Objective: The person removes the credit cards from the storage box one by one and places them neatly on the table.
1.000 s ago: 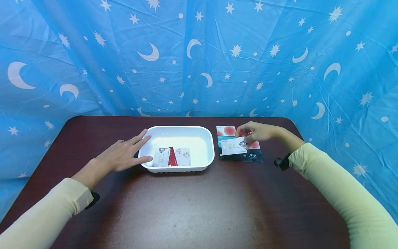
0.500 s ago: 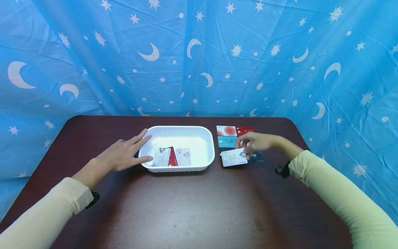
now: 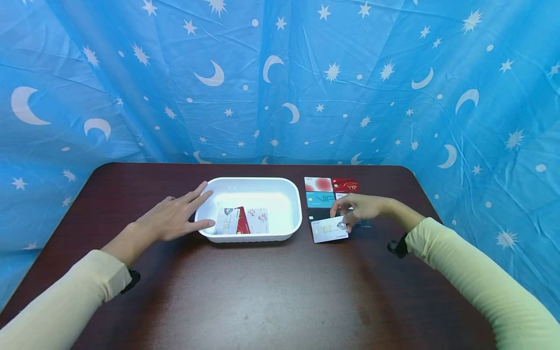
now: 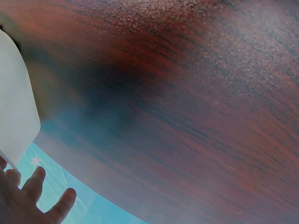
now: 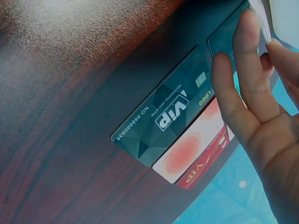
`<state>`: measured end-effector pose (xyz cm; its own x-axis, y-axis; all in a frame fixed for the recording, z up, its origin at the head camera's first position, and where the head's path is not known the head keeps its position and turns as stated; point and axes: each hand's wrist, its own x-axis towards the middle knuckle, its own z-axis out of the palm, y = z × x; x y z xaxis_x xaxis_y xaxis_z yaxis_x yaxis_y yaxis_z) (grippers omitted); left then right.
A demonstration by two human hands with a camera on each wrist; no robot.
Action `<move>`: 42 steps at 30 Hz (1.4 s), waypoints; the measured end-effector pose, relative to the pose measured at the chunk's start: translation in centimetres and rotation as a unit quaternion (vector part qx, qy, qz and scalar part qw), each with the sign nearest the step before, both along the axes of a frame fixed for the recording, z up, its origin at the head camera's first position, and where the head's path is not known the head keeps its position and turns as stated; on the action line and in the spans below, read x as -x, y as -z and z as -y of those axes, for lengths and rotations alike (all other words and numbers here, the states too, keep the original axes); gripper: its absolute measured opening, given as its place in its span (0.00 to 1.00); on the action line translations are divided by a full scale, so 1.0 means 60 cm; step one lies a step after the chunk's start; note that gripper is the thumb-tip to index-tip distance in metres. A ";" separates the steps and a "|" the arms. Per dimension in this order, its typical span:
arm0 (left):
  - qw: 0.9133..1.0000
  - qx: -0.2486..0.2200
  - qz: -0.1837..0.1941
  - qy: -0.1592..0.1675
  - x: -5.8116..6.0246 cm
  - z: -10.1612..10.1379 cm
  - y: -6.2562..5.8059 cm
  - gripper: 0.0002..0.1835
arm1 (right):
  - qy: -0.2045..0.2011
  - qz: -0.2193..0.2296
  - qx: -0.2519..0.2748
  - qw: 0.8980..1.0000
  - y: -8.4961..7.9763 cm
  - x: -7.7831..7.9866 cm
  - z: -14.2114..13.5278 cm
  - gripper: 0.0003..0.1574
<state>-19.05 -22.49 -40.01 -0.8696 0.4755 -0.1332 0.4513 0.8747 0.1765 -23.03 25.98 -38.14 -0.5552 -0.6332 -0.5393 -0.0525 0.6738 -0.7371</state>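
Note:
My right hand [image 3: 366,206] pinches a white VIP card [image 3: 329,230] by its right end, in front of a block of laid-out cards. Under and behind that hand lie a teal VIP card [image 3: 319,200], a white card with red circles [image 3: 318,184], a red VIP card [image 3: 345,185] and a dark Vip card [image 5: 163,107]. My left hand [image 3: 171,217], fingers extended, touches the left rim of a white plastic tray [image 3: 251,179]. Inside the tray lie a white VIP card [image 3: 225,223], a red card [image 3: 242,223] and a white patterned card [image 3: 258,219], partly overlapping.
A dark brown wooden table [image 3: 245,291] carries everything. Behind its far edge hangs a blue curtain [image 3: 262,97] with white moons and stars. The tray stands just left of the card block.
My right hand has drawn the white VIP card toward the table's front, uncovering the upper cards of the block. My left hand and the tray have stayed put.

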 end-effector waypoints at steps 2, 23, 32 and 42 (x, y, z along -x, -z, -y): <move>1.000 0.001 0.002 -0.001 0.000 0.000 -0.001 0.50 | 0.001 0.003 0.002 1.000 0.003 -0.001 0.000 0.21; 1.000 0.003 0.002 0.000 0.004 0.000 -0.001 0.49 | 0.014 0.029 -0.002 0.999 0.021 -0.003 -0.006 0.18; 1.000 0.003 0.002 0.000 0.005 -0.001 0.001 0.49 | 0.010 0.021 0.001 1.000 0.034 -0.003 -0.006 0.17; 1.000 0.003 -0.002 0.002 0.008 -0.002 0.001 0.49 | 0.016 0.022 -0.025 0.999 0.034 -0.001 -0.004 0.19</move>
